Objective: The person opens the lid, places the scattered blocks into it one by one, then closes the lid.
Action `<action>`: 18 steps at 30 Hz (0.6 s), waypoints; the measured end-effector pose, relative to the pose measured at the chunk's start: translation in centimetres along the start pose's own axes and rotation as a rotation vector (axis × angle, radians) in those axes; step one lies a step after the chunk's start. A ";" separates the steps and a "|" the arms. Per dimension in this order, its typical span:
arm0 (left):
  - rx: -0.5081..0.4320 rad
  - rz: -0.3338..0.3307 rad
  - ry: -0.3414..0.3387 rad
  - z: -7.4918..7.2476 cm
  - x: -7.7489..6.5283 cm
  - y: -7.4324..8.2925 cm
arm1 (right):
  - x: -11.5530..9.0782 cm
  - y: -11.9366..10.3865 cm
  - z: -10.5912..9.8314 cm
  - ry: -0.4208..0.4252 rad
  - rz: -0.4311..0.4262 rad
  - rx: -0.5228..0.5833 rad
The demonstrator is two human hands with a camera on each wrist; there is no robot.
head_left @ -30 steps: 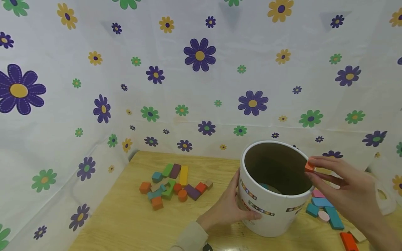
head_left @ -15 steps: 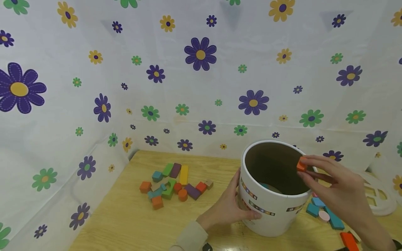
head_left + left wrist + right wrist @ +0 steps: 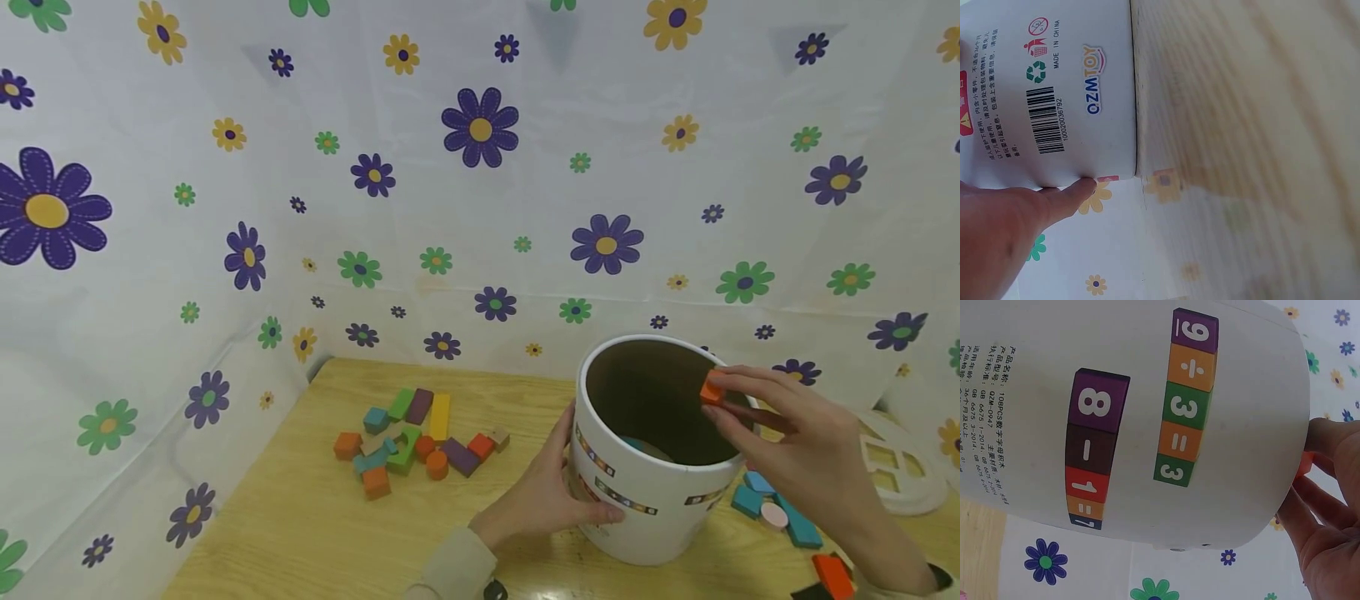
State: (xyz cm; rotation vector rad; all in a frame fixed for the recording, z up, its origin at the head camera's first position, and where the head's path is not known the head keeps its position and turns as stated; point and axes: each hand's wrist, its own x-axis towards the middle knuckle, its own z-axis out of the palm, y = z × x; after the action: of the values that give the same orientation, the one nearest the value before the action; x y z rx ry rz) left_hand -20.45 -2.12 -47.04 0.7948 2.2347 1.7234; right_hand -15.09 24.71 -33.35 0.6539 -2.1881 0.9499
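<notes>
Flowered cloth [image 3: 420, 217] behind a wooden table [image 3: 262, 533]; a white tub [image 3: 648, 517] between two hands, an orange block [image 3: 712, 388] at its mouth.

The right hand [image 3: 798, 429] pinches the orange block between thumb and fingertips, over the opening and near the right rim; the left hand [image 3: 543, 492] grips the white tub's side, thumb across the front, so the base stands on the table; a green block [image 3: 405, 452] lies in the scatter to the left, a blue block [image 3: 798, 523] and a red block [image 3: 834, 575] to the right; as I judge it, a slack pinch could let the orange block slip early, or a clipped rim could knock it outside; should the left hand loosen while the other wrist bumps the wall, the white tub might slide or tip.
</notes>
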 end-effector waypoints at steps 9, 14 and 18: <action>0.016 0.001 0.003 -0.1 0.0 -0.1 | 1.7 0.2 0.1 -0.015 -0.096 -0.017; 0.018 -0.005 0.001 -0.2 0.1 -0.3 | 2.6 -0.2 0.3 -0.028 -0.095 -0.015; -0.001 0.007 -0.005 -0.1 0.2 -0.3 | 2.6 -0.5 0.3 -0.023 -0.076 -0.043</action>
State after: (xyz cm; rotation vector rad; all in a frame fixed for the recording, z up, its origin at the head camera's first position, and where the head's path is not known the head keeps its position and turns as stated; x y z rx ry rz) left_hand -20.77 -2.16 -47.28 0.8074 2.2299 1.7234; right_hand -16.62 23.73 -31.38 0.7257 -2.1815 0.8583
